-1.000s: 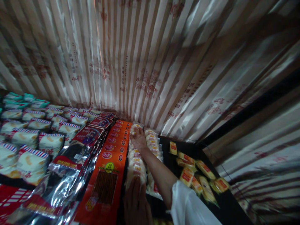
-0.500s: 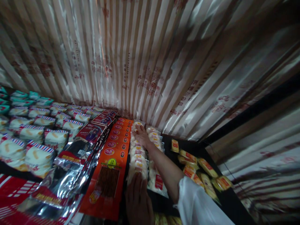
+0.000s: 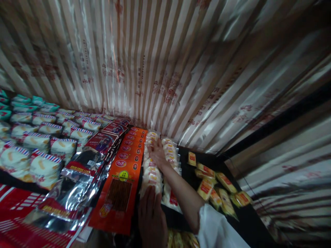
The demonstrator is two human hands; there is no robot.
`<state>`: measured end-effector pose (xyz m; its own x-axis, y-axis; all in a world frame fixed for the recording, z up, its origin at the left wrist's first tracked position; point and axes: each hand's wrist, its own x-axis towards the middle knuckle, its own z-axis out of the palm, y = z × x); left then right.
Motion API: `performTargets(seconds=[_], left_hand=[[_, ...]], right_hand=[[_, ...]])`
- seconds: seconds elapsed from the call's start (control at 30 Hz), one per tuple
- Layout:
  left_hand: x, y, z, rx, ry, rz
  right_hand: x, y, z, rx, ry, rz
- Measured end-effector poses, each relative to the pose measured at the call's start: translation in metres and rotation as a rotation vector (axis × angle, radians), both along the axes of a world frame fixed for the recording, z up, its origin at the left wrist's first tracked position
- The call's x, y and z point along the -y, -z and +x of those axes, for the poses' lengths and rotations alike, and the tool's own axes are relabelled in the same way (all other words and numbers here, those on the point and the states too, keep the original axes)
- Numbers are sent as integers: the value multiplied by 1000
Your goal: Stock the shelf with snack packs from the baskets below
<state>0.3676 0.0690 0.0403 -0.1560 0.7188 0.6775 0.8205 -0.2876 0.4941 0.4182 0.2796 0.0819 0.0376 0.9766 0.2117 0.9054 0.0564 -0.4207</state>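
Observation:
A row of small clear packs of white food, with yellow and red labels, overlaps in a line on the black surface. My right hand reaches across from the right in a white sleeve. It rests on the far part of this row, fingers extended and apart. At the near end, my left hand lies with straight fingers against the packs; its palm is hidden. Right beside them runs a second row of similar packs, partly covered by my right forearm. Neither hand is closed around a pack.
Orange snack packets and dark silver-edged packets overlap to the left. Beyond them sit white bags in rows. Small yellow packs lie scattered at right on the black surface. A striped curtain hangs behind.
My right hand has slid slightly nearer along the row. My left hand stays at the near end, and the view has shifted a little.

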Motion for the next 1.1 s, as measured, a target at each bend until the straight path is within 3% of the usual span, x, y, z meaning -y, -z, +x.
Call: performTargets(seconds=[0.4,0.93,1.1], left_hand=[[-2,16,-13,-20,61,-69],[0,19,-11,-20,63,-119],[1,17,-11,-32,59,-120]], right_hand=[[-2,6,-15,-93,75,57],[-3,7,-19,-14,62,40],[-4,2,-18,-23,52,-37]])
